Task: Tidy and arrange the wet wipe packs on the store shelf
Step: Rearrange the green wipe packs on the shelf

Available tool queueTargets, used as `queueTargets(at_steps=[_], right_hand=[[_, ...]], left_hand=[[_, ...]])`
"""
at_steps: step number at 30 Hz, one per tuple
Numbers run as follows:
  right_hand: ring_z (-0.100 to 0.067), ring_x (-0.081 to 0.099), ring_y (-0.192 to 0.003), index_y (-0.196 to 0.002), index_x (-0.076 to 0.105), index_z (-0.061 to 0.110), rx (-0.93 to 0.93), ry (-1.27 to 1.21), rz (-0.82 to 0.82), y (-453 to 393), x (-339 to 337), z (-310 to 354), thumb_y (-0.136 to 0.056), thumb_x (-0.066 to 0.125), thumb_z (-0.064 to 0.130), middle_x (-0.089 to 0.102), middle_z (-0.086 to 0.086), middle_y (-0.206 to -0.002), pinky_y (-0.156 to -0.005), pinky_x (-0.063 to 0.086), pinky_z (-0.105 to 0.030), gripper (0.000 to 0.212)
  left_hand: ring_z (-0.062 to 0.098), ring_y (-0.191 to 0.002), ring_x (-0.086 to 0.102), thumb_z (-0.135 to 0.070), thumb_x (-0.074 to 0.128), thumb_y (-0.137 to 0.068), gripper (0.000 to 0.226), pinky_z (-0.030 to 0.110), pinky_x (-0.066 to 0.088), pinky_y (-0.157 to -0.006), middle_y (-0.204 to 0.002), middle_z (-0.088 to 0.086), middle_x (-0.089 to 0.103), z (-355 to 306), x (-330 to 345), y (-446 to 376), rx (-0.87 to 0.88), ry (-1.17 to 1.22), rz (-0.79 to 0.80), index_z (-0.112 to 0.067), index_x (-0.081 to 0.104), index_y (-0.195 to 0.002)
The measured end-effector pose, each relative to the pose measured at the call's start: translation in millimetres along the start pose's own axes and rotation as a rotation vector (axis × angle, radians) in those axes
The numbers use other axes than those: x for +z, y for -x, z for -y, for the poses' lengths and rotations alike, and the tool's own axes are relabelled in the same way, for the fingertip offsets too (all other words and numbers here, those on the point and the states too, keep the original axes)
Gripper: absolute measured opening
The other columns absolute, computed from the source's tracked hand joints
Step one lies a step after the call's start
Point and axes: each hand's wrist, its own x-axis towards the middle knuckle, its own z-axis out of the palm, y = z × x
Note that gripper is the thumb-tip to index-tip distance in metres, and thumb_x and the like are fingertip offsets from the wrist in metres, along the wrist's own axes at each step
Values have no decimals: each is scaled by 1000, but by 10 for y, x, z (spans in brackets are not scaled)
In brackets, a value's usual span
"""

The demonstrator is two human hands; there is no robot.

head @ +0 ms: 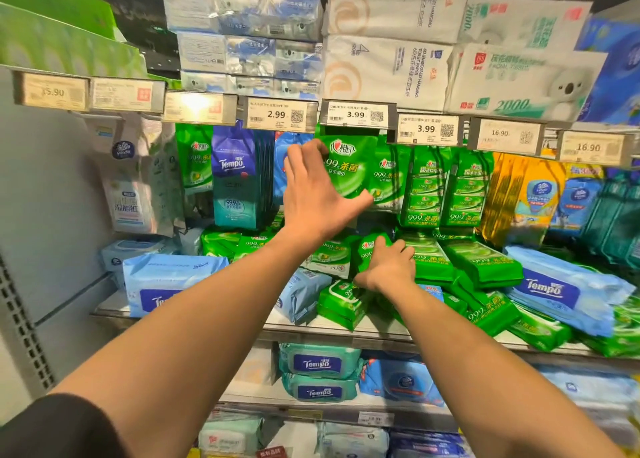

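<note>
A grip is being taken on a hanging green wipe pack (349, 167) by the left hand (313, 194), fingers curled over its upper left edge and thumb spread beneath its lower corner, just under the row of price tags (356, 115). A second green pack (372, 250), lying in the loose pile on the store shelf (346, 326), is being pressed down by the right hand (388, 267), fingers bent over its top; whether it is truly being held cannot be told. The packs are judged to be light, soft and slick-skinned, likely to buckle if squeezed mid-face, so the stiffer sealed edges are being favoured as the place to take hold. Both bare forearms are being stretched forward, the left raised toward the hooks, the right kept lower. Blue Tempo packs (550, 289) are being left sprawled alongside.
</note>
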Motion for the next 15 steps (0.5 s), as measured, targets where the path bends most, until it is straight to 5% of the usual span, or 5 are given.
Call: queueTargets(at_steps=[15], right_hand=[[-34,37,-122,-130,36,18,-14,-4,-21,-25,36,-21,-64,82,51,38,-16,-132,-97,40,-41,87]], left_hand=[[23,-100,40,-58,66,-55,76,39,49,-73,-109,-1,33,20,170,17,-54,-40,19,-26,32,-116]])
